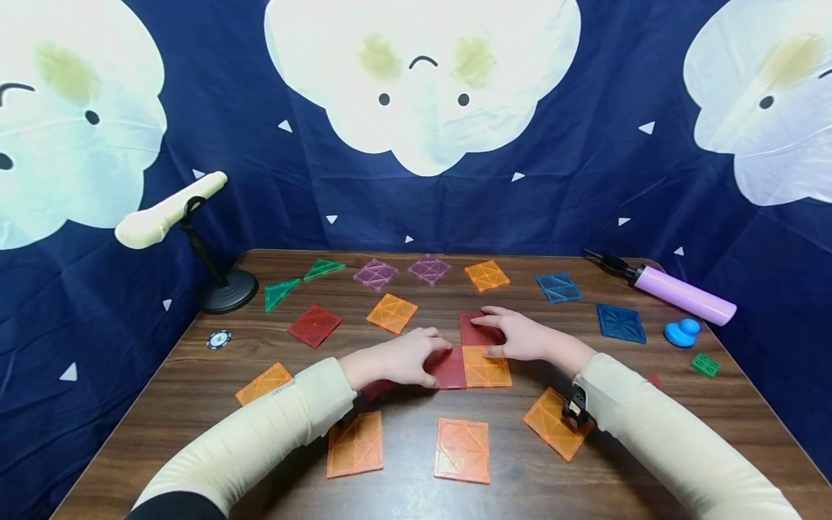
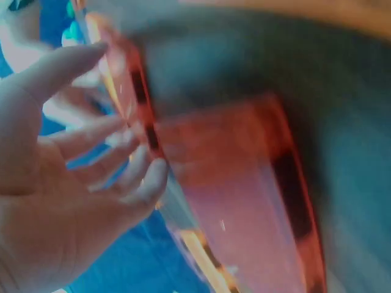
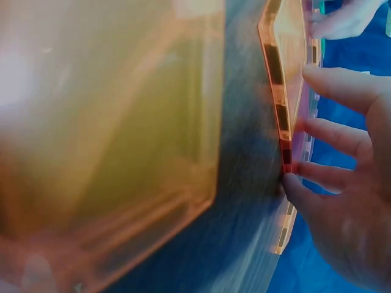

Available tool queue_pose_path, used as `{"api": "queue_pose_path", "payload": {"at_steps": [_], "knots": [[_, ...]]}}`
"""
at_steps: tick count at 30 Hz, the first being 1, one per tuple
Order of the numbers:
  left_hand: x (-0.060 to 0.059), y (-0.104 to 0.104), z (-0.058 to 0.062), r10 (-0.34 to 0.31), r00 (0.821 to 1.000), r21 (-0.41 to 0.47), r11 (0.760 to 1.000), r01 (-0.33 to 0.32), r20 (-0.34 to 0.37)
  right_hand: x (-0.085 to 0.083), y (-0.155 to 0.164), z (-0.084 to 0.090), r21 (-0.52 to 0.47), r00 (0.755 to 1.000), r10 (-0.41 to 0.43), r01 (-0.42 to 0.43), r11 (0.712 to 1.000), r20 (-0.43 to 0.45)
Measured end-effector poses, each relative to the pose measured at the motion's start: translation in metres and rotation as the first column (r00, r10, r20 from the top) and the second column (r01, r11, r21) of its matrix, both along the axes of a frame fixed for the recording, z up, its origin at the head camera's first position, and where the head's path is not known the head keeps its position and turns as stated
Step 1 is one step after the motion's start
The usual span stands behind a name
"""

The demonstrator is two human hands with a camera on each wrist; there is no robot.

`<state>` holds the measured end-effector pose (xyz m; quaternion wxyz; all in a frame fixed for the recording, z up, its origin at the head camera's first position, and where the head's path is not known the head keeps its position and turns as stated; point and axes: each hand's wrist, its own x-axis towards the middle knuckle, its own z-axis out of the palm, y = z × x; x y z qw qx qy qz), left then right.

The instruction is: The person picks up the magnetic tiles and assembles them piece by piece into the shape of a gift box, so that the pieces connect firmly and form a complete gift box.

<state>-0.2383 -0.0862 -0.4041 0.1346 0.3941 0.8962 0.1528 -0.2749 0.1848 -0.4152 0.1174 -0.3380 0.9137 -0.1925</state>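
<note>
At the middle of the wooden table (image 1: 650,462) lies a small cluster of flat square tiles. My left hand (image 1: 399,359) touches the left edge of a red tile (image 1: 448,368); in the left wrist view its fingertips (image 2: 143,177) meet the red tile (image 2: 244,183), the fingers fairly straight. Another red tile (image 1: 377,390) peeks out under that wrist. My right hand (image 1: 520,336) rests flat on a second red tile (image 1: 476,331) and the orange tile (image 1: 486,368) joined to it. In the right wrist view its fingertips (image 3: 293,183) touch the orange tile's edge (image 3: 278,79).
Loose orange tiles (image 1: 461,449) lie in front; red, orange, purple, blue and green tiles (image 1: 281,292) are spread behind. A microphone on a stand (image 1: 227,292) and a poker chip (image 1: 219,339) are at left. A purple pump (image 1: 682,295), blue duck (image 1: 681,332) and green brick (image 1: 705,365) are at right.
</note>
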Motion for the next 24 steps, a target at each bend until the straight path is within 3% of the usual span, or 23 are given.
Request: {"api": "queue_pose_path", "payload": {"at_steps": [3,8,13,15,18,24], "knots": [[-0.014,-0.016,0.003,0.004,1.0,0.066,0.998,-0.003,-0.01,0.007,0.003,0.0,-0.024,1.0,0.021,-0.02,0.999,0.015],[-0.04,-0.052,0.008,0.117,0.987,0.122,0.987,-0.104,-0.106,0.023,0.006,0.002,-0.037,0.998,0.03,-0.028,0.999,0.051],[-0.057,-0.08,0.003,0.138,0.987,0.096,0.987,-0.131,-0.077,0.037,0.007,0.003,-0.042,0.998,0.036,-0.034,0.999,0.059],[-0.06,-0.086,0.0,0.131,0.99,0.074,0.989,-0.128,-0.044,0.041,0.006,0.003,-0.048,0.998,0.036,-0.033,0.998,0.051],[-0.06,-0.086,-0.005,0.126,0.991,0.046,0.991,-0.124,-0.048,0.045,0.005,0.002,-0.053,0.999,0.026,-0.024,0.998,0.037],[-0.051,-0.07,-0.008,0.146,0.975,0.027,0.989,-0.143,-0.165,0.048,0.003,0.001,-0.056,1.0,-0.003,0.004,0.998,0.022]]}}
